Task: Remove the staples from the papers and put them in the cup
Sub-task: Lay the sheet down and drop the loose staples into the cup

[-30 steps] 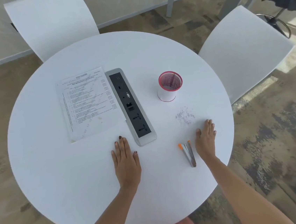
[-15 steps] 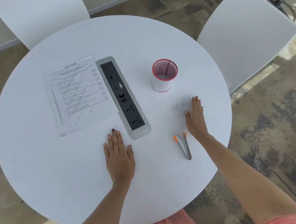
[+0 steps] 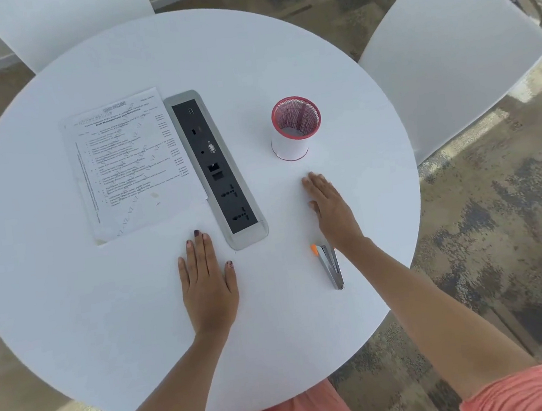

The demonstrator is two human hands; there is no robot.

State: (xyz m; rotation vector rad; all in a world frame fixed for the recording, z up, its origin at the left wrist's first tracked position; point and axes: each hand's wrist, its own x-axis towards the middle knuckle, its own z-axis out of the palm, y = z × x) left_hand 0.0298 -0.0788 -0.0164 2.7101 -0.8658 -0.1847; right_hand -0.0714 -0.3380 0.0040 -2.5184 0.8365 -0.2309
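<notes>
Papers (image 3: 131,163): laid flat at upper left of the frame on the white bench (image 3: 73,309), beside a socket panel (image 3: 216,171). Cup (image 3: 295,129), red mesh: stood upright, right of centre. Staple remover (image 3: 331,266): laid lower right. Left hand (image 3: 208,278), right hand (image 3: 330,205): pressed flat, fingers straight, nothing gripped.

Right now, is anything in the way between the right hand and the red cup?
No, nothing visible. Only bare white table lies between the right hand and the red cup. The orange-tipped metal tool lies behind the hand, nearer the person, and the socket strip sits off to the side.
</notes>
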